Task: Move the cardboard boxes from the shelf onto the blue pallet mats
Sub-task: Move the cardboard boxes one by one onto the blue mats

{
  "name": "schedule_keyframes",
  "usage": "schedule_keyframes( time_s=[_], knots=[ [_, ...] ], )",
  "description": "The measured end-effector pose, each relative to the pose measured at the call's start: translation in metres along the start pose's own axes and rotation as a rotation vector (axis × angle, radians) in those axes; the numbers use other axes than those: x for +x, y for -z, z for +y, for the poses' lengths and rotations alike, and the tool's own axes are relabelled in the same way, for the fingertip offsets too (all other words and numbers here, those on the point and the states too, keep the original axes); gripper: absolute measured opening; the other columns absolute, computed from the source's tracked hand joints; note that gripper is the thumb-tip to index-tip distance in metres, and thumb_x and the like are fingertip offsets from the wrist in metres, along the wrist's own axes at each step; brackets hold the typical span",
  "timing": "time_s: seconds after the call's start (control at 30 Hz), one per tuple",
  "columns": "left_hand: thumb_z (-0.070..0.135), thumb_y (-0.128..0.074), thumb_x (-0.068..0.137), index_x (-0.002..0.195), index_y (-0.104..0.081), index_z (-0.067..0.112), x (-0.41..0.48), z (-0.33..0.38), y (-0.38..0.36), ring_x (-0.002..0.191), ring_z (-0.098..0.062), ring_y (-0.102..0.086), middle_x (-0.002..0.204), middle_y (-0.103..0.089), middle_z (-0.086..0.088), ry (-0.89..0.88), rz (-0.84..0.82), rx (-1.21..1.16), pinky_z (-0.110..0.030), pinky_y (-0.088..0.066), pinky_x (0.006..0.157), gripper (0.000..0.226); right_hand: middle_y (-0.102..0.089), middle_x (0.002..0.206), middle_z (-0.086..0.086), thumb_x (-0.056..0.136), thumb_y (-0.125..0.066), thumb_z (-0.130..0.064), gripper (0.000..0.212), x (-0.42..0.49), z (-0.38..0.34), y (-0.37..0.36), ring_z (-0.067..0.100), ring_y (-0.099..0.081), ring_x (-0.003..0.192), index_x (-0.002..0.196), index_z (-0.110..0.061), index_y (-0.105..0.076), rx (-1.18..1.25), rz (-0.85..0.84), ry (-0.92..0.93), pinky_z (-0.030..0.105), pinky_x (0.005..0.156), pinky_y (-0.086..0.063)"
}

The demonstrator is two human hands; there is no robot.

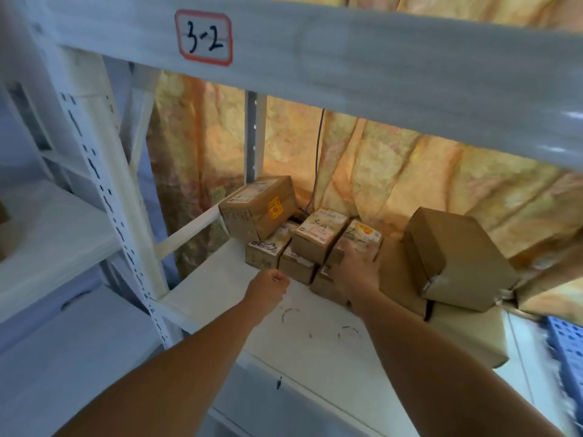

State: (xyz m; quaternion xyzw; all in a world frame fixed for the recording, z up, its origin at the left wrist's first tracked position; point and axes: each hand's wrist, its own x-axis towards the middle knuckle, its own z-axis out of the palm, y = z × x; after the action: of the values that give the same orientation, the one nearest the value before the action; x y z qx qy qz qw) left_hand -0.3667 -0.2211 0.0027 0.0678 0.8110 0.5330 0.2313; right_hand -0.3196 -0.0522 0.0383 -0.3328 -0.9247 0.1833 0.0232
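Note:
Several small cardboard boxes are stacked at the back of the white shelf (220, 298). My right hand (355, 269) grips a small box with a yellow-and-red label (362, 236) on the right of the stack. Beside it sits a labelled box (318, 231), and a larger box with a yellow sticker (258, 206) lies tilted on the left. My left hand (268, 287) hovers in a fist just in front of the stack, holding nothing. A big plain box (457, 257) leans at the right. A strip of blue pallet mat (564, 351) shows at the right edge.
A shelf beam marked "3-2" (205, 37) crosses overhead. A perforated white upright (110, 190) stands at the left with another shelf unit beyond it. An orange patterned curtain (362, 152) and a dark cable (317, 159) hang behind. A flat pale parcel (467, 335) lies under the big box.

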Motion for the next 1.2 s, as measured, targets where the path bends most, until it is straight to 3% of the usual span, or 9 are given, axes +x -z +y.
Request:
schedule_keyframes(
  time_s=[0.13,0.23,0.37,0.6,0.73,0.87,0.97,1.03,1.2],
  knots=[
    [0.017,-0.049,0.092,0.084,-0.06,0.02,0.002,0.002,0.011,0.082,-0.024,-0.061,0.081,-0.061,-0.003,-0.13,-0.024,0.19,-0.034,-0.049,0.075,0.014,0.003,0.158,0.018,0.095,-0.042,-0.049,0.05,0.002,-0.012,-0.003,0.044,-0.014,0.14,0.143,-0.041,-0.029,-0.002,0.018,-0.068,0.055,0.115,-0.017],
    [0.015,-0.049,0.092,0.082,-0.057,0.023,0.008,0.005,0.015,0.081,-0.023,-0.06,0.08,-0.059,-0.001,-0.183,-0.038,0.203,-0.037,-0.05,0.077,0.015,-0.004,0.157,0.019,0.095,-0.044,-0.047,0.045,0.006,-0.023,-0.003,0.044,-0.016,0.14,0.138,-0.037,-0.036,0.008,0.028,-0.118,0.058,0.115,-0.013],
    [0.006,-0.049,0.086,0.1,-0.052,0.014,0.018,0.005,0.014,0.066,-0.018,-0.046,0.069,-0.042,0.004,-0.219,-0.063,0.135,-0.036,-0.041,0.067,0.016,-0.017,0.153,0.02,0.094,-0.047,-0.039,0.034,0.011,-0.033,-0.008,0.046,-0.016,0.139,0.127,-0.03,-0.043,0.046,0.075,-0.146,0.057,0.114,-0.017],
    [0.011,-0.05,0.087,0.123,-0.036,0.028,0.023,0.006,0.008,0.064,-0.023,-0.053,0.07,-0.052,-0.005,-0.229,-0.062,0.078,-0.034,-0.039,0.058,0.042,-0.023,0.15,0.02,0.09,-0.055,-0.042,0.051,0.012,-0.044,-0.007,0.045,-0.024,0.136,0.136,-0.026,-0.039,0.075,0.118,-0.21,0.054,0.11,-0.029],
    [0.009,-0.05,0.087,0.127,-0.04,0.022,0.025,0.011,0.003,0.056,-0.016,-0.047,0.072,-0.053,-0.001,-0.265,-0.059,0.08,-0.028,-0.036,0.052,0.043,-0.018,0.151,0.017,0.082,-0.063,-0.047,0.065,0.003,-0.047,-0.008,0.042,-0.026,0.135,0.137,-0.026,-0.036,0.169,0.147,-0.275,0.053,0.108,-0.029],
    [0.026,-0.05,0.093,0.118,-0.054,0.017,0.032,0.015,-0.007,0.092,-0.02,-0.056,0.112,-0.061,-0.007,-0.174,-0.095,-0.01,-0.036,-0.046,0.08,0.026,-0.001,0.159,0.007,0.083,-0.061,-0.051,0.072,-0.021,-0.05,-0.019,0.042,-0.017,0.139,0.143,-0.031,-0.028,0.146,0.138,-0.269,0.052,0.112,-0.022],
    [0.033,-0.05,0.096,0.1,-0.057,0.019,0.033,0.021,-0.019,0.098,-0.024,-0.057,0.104,-0.063,-0.007,-0.025,-0.143,-0.288,-0.043,-0.046,0.095,0.017,0.0,0.158,0.006,0.083,-0.056,-0.052,0.074,-0.036,-0.05,-0.023,0.042,-0.016,0.139,0.145,-0.033,-0.021,0.134,0.117,-0.241,0.053,0.113,-0.02],
    [0.032,-0.051,0.096,0.1,-0.059,0.016,0.032,0.023,-0.026,0.089,-0.02,-0.061,0.094,-0.064,-0.002,0.047,-0.192,-0.466,-0.039,-0.05,0.087,0.018,-0.003,0.156,0.008,0.081,-0.056,-0.051,0.074,-0.042,-0.048,-0.027,0.041,-0.018,0.138,0.143,-0.034,-0.02,0.156,0.132,-0.238,0.053,0.113,-0.021],
    [0.027,-0.062,0.09,0.122,-0.057,0.01,0.029,0.016,-0.035,0.084,-0.022,-0.066,0.101,-0.069,-0.008,0.143,-0.371,-0.587,-0.029,-0.053,0.059,0.036,-0.008,0.156,0.009,0.075,-0.06,-0.041,0.085,-0.059,-0.032,-0.028,0.037,-0.02,0.138,0.145,-0.04,-0.012,0.262,0.129,-0.213,0.05,0.112,-0.022]
  ],
)
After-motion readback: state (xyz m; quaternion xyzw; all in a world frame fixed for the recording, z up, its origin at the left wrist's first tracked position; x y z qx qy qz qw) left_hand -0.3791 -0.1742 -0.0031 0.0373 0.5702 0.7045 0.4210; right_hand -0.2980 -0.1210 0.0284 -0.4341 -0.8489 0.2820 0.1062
